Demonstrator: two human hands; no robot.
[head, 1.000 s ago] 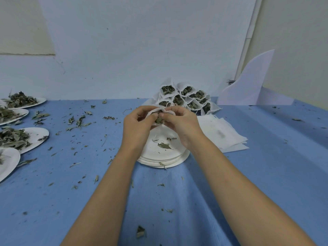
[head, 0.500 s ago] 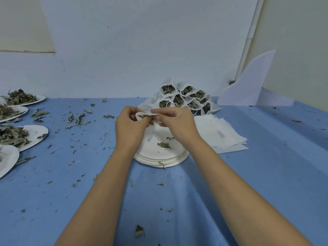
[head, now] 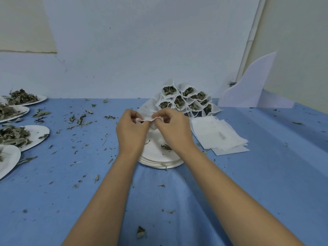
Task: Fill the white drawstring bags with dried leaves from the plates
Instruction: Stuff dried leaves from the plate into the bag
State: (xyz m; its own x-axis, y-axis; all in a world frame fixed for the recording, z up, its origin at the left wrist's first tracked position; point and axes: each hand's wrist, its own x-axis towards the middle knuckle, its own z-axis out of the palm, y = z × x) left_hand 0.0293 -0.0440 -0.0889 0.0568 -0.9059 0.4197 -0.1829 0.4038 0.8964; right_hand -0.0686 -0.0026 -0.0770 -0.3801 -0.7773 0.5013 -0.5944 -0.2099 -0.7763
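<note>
The left hand [head: 132,133] and right hand [head: 174,131] each have the grip clamped on one white drawstring bag [head: 148,119] above the plate stack [head: 158,158]; knuckles hide its body. Leaf plates [head: 10,158] at left are cut off.

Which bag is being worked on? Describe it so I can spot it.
On the blue table, find the central stack of white plates. Over it, the left hand and right hand pinch one white bag. Unlike the leaf-filled bags piled behind and the flat empty bags to the right, it is held off the table.
</note>
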